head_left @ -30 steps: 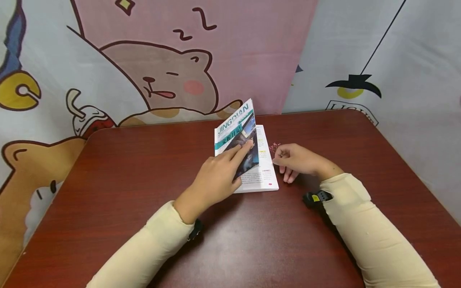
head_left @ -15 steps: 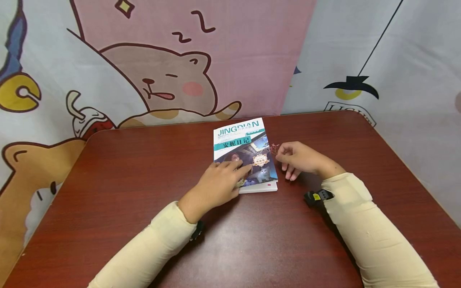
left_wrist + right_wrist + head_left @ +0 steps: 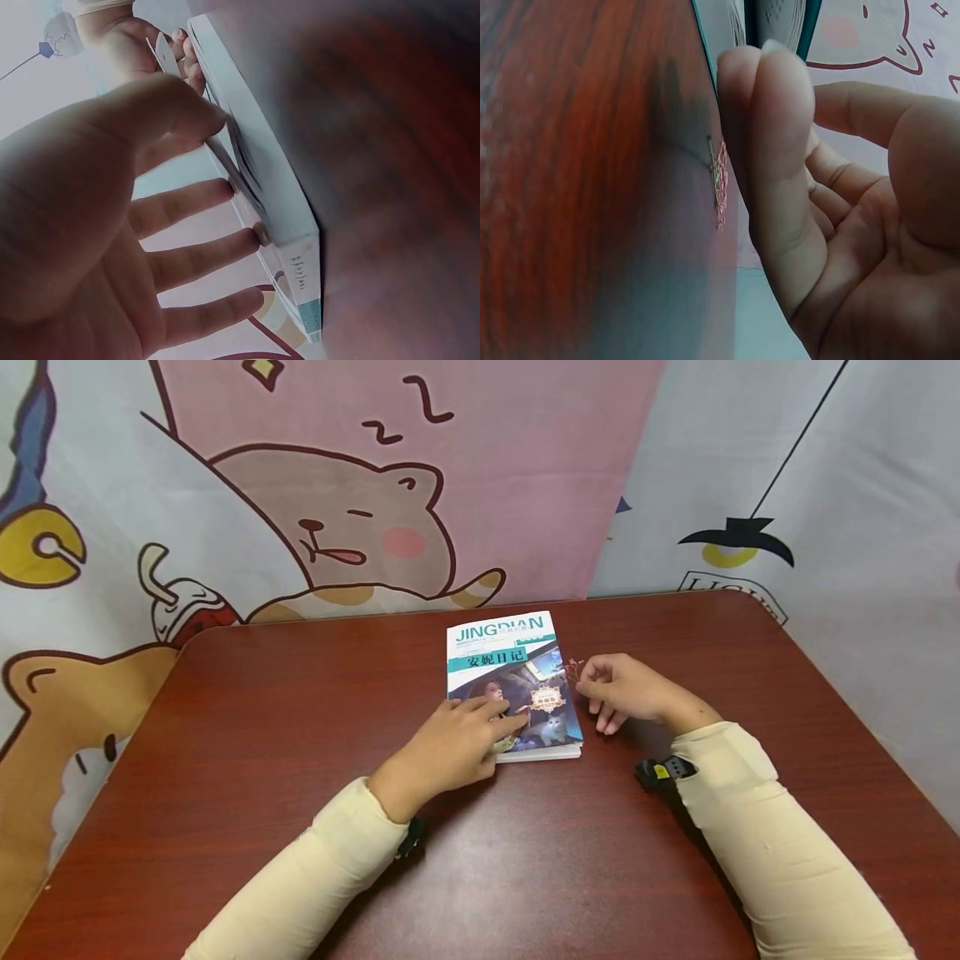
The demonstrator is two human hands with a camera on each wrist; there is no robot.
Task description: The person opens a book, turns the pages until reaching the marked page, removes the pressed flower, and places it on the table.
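Observation:
A paperback book (image 3: 506, 652) lies front cover up on the table, with a green title band and a picture of a person and a cat. My left hand (image 3: 453, 739) rests on the lower left of its cover, fingers spread. In the left wrist view the thumb touches the cover's edge, and the cover stands slightly off the pages (image 3: 259, 142). Right of the book, my right hand (image 3: 626, 689) hovers with loosely curled fingers, thumb and forefinger close together; nothing shows between them. A small pink dried sprig (image 3: 718, 184) lies on the table beside the book, partly behind that hand in the head view.
The reddish-brown wooden table (image 3: 300, 718) has rounded far corners. Behind it hangs a cloth backdrop (image 3: 540, 468) with cartoon animals. Dark straps with small devices (image 3: 663, 770) sit at both wrists under cream sleeves.
The raised cover has swung down to the right and now lies over the open page. My left hand came down with it. The right hand has shifted slightly right, away from the book.

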